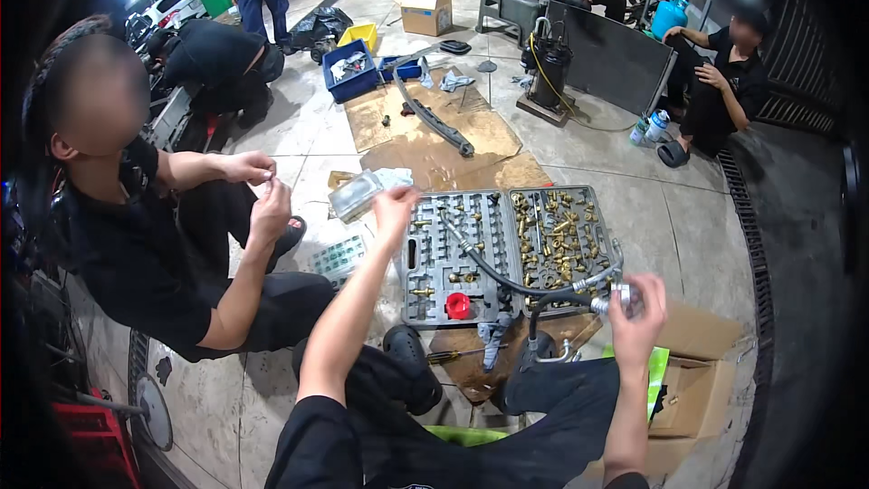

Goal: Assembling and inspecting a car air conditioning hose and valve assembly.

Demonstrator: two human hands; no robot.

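My right hand [638,315] is closed around the metal fitting [623,295] at the end of a black rubber hose [509,282]. The hose bends leftward across an opened grey case [422,311], and another stretch of it hangs toward my knees. Brass fittings [563,237] crowd the case's right half; its left half has moulded slots, a few brass pieces and a red round part [459,306]. My left hand [396,212] is above the case's far left corner, beside a clear plastic box [356,195]. Its fingers are blurred, so I cannot tell whether they grip anything.
A person [136,226] crouches close on my left, hands together. Beside them lies a tray of small green rings [339,257]. An open cardboard box [697,380] stands by my right arm. Farther off are cardboard sheets [371,127], a blue bin [351,81] and a seated person [729,72].
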